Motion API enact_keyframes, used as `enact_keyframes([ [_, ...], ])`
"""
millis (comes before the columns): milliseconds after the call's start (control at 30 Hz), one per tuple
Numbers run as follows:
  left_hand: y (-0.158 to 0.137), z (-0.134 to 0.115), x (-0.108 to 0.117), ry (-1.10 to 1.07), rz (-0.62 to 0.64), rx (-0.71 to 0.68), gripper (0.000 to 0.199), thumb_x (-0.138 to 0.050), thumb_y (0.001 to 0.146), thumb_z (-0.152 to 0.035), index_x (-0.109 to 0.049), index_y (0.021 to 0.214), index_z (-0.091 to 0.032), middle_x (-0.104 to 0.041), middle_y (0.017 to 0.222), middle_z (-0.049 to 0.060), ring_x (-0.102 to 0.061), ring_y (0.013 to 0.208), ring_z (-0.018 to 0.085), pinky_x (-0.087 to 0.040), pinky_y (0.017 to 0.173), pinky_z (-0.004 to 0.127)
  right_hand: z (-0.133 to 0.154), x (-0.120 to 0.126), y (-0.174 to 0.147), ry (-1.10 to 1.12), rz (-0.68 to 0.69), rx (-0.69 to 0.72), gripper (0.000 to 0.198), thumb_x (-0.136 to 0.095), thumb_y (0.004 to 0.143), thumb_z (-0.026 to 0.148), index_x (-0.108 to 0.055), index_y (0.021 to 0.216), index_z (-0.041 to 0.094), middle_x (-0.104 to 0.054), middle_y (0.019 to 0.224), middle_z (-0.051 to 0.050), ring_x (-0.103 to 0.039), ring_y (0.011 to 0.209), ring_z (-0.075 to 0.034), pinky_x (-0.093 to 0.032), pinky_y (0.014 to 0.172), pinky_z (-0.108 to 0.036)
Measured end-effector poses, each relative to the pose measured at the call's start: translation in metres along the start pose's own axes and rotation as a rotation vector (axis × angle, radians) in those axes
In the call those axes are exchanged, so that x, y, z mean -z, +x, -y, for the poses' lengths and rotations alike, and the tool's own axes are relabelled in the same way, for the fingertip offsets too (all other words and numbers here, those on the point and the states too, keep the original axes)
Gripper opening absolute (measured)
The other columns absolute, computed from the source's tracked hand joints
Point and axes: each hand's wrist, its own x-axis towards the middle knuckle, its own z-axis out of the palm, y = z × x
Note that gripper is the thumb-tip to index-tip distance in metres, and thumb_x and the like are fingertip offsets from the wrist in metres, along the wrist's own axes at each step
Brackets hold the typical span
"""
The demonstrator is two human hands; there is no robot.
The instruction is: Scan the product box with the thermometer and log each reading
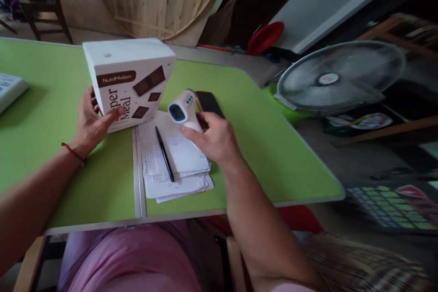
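My left hand point(92, 121) grips the lower left side of a white box point(132, 86) marked "NutriMotion", its thumb across the printed front. The box is tilted above the green table; whether its base touches the table I cannot tell. In my right hand point(215, 139) is a white and blue infrared thermometer point(186, 109), held by its handle with its small screen facing me. Beneath it lie stacked papers point(185, 146), some with handwriting, and a black pen point(164, 153) rests on top. Just behind my right hand a dark phone point(209, 102) lies flat, partly hidden.
The green table point(267, 155) has a metal seam point(137, 182) down its middle. A white device point(10, 89) sits at the left edge. Off the table's right side stands a round fan point(328, 79), and a red basin point(266, 38) is behind. A wooden chair point(43, 2) stands far left.
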Motion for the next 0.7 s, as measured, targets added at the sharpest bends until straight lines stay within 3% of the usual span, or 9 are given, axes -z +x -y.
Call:
enact_keyframes([
  [133, -0.011, -0.026, -0.007, -0.1, -0.018, 0.033, 0.048, -0.083, 0.076, -0.05, -0.065, 0.107, -0.019, -0.072, 0.11, 0.009, -0.07, 0.097, 0.027, -0.063, 0.08, 0.041, 0.039, 0.006, -0.011, 0.668, 0.029, 0.235, 0.034, -0.066, 0.075, 0.053, -0.064, 0.088, 0.021, -0.059, 0.073, 0.0, -0.054, 0.064, -0.015, -0.047, 0.059, -0.033],
  [300, -0.024, -0.028, -0.011, -0.164, 0.055, 0.132, 0.049, -0.079, 0.079, -0.054, -0.065, 0.108, -0.017, -0.073, 0.105, 0.01, -0.071, 0.09, 0.027, -0.062, 0.071, 0.036, 0.067, -0.007, -0.025, 1.074, 0.0, 0.285, 0.04, -0.071, 0.074, 0.053, -0.063, 0.099, 0.023, -0.053, 0.071, 0.001, -0.047, 0.059, -0.013, -0.042, 0.051, -0.031],
  [400, -0.027, -0.024, -0.012, -0.179, 0.091, 0.18, 0.049, -0.078, 0.081, -0.054, -0.063, 0.112, -0.018, -0.072, 0.106, 0.01, -0.071, 0.093, 0.028, -0.062, 0.072, 0.036, 0.059, -0.026, -0.028, 1.168, 0.043, 0.248, 0.035, -0.068, 0.077, 0.049, -0.064, 0.101, 0.024, -0.053, 0.074, 0.0, -0.048, 0.06, -0.014, -0.042, 0.052, -0.032],
  [500, -0.027, -0.025, -0.014, -0.183, 0.106, 0.183, 0.049, -0.076, 0.082, -0.055, -0.062, 0.112, -0.018, -0.071, 0.107, 0.011, -0.071, 0.092, 0.028, -0.062, 0.072, 0.038, 0.046, -0.041, -0.028, 1.107, 0.118, 0.198, 0.034, -0.065, 0.078, 0.049, -0.065, 0.101, 0.024, -0.052, 0.073, 0.0, -0.047, 0.062, -0.015, -0.043, 0.055, -0.033],
  [700, -0.024, -0.031, -0.014, -0.172, 0.131, 0.165, 0.049, -0.078, 0.079, -0.057, -0.065, 0.106, -0.018, -0.072, 0.102, 0.01, -0.071, 0.09, 0.029, -0.061, 0.072, 0.04, 0.045, -0.045, -0.027, 1.082, 0.185, 0.148, 0.035, -0.067, 0.077, 0.05, -0.067, 0.099, 0.023, -0.054, 0.074, -0.001, -0.049, 0.067, -0.016, -0.044, 0.059, -0.034],
])
